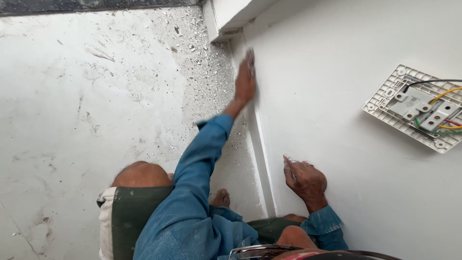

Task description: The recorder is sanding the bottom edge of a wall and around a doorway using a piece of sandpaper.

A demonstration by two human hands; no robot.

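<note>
From the head camera, the person is crouching by the white wall. The left hand is reaching further up, fingers pressed together on a blurred small pad against the wall. The right hand is resting lower and nearer, fingers together, flat on the wall. A loose socket plate is hanging to the right.
</note>
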